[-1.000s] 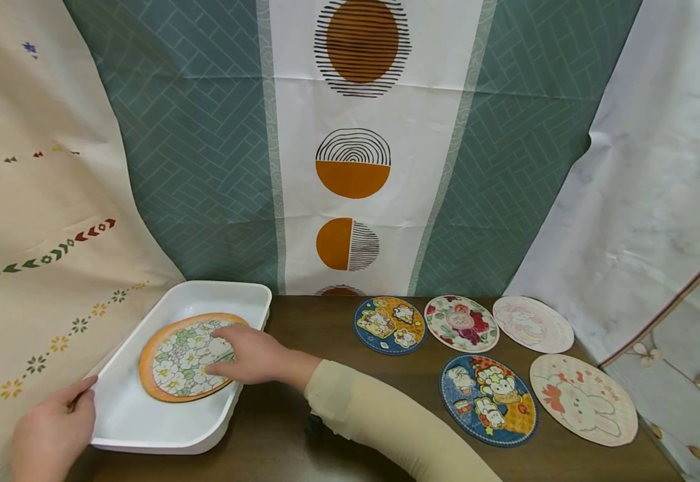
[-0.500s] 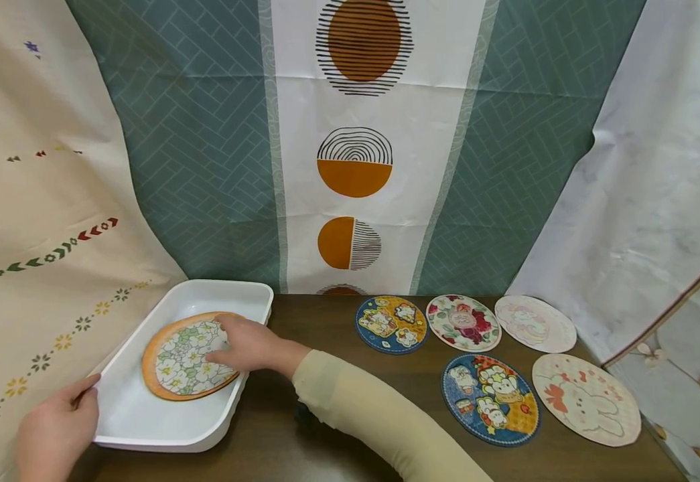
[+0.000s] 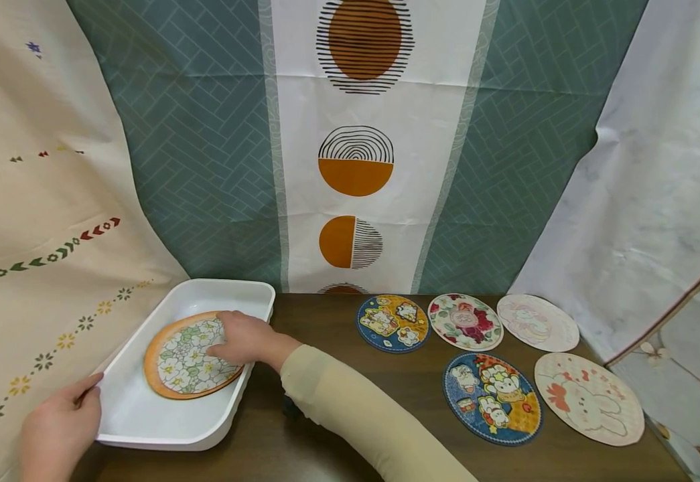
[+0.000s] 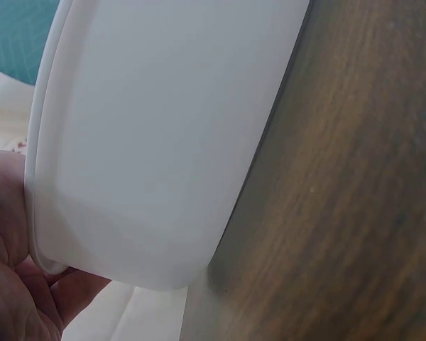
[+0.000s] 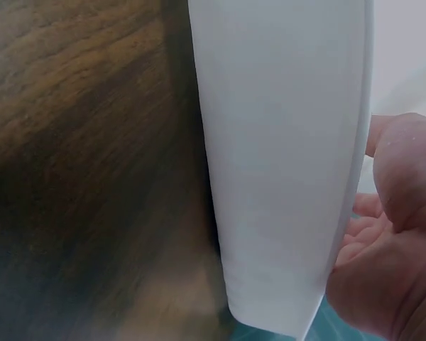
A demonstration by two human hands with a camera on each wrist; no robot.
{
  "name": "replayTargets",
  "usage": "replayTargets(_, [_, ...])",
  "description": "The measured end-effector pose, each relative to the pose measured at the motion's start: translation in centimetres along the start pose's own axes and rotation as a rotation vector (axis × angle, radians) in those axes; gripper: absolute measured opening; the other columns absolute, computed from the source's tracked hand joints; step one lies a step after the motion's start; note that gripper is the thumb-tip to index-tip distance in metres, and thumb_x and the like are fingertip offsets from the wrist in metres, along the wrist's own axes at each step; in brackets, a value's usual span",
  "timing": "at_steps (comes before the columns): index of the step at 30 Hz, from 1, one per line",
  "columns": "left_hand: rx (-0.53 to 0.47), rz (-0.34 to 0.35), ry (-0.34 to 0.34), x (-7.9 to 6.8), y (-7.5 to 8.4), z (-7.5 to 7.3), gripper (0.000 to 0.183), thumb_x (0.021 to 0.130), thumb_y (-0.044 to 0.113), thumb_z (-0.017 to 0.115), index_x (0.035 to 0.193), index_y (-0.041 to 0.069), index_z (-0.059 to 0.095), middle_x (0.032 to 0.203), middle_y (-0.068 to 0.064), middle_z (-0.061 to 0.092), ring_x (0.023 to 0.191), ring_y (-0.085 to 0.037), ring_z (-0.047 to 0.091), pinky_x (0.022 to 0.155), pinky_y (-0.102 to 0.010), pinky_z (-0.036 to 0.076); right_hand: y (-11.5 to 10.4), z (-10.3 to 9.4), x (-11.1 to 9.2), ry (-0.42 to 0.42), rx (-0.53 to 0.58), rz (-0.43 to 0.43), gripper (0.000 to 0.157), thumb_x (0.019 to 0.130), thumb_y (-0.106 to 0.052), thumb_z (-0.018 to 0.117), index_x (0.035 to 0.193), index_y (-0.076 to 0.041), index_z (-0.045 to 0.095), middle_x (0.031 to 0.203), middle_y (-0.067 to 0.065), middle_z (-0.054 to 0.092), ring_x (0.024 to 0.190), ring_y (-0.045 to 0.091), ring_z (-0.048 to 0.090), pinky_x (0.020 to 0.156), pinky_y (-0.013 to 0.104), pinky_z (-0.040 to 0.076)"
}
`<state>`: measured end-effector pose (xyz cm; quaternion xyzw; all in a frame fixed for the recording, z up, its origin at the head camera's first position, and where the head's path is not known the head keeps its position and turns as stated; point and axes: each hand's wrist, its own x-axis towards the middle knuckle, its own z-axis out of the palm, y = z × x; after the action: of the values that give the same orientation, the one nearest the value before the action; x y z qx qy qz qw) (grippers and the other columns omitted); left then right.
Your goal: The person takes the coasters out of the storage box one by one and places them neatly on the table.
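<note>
At the left in the head view stands a white plastic tray [image 3: 145,425], its bottom on the brown table. My left hand [image 3: 63,425] grips its near left rim; in the left wrist view the hand's fingers [image 4: 78,291] show past the tray corner. Inside lie round mats, an orange-edged one [image 3: 155,375] under one with white flowers and green leaves [image 3: 195,358]. Over the right tray rim reaches my right hand [image 3: 247,338], at the right edge of the flowered mat, thumb and fingers apart. Whether it pinches the mat's edge is hidden.
On the right of the table [image 3: 325,321] lie several round mats: two blue-and-yellow cartoon ones [image 3: 393,324] [image 3: 493,399], a rose-patterned one [image 3: 466,323], and two pale ones [image 3: 539,323] [image 3: 589,399]. Patterned cloths [image 3: 205,167] hang behind and at both sides.
My right hand has drawn slightly back toward the far right edge of the flowered mat. The left hand keeps its grip on the tray rim. The view has shifted a little.
</note>
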<state>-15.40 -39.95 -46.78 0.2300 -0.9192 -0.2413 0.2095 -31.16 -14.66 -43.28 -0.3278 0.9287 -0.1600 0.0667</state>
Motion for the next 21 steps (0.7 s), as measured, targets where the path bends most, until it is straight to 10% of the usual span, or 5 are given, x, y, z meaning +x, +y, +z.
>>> replayTargets(10, [-0.012,-0.008,0.01,0.0,-0.1,0.1,0.033,0.107,0.006,0.059,0.133,-0.011,0.071,0.132,-0.036,0.07,0.12,-0.057,0.064,0.1,-0.069,0.05,-0.7,1.4,1.1,-0.02,-0.216,0.074,0.072,0.102,-0.065,0.072,0.158,-0.023,0.054,0.143,-0.011,0.064,0.108,0.002,0.062,0.092,0.023,0.057])
replayTargets(21, [-0.004,-0.005,-0.007,0.0,-0.1,0.1,0.034,0.106,0.006,0.06,0.133,-0.011,0.071,0.132,-0.037,0.069,0.118,-0.058,0.063,0.099,-0.07,0.049,-1.2,2.0,1.1,-0.046,-0.359,0.093,0.074,0.103,-0.069,0.066,0.163,-0.029,0.051,0.145,-0.011,0.063,0.121,0.005,0.061,0.092,0.029,0.059])
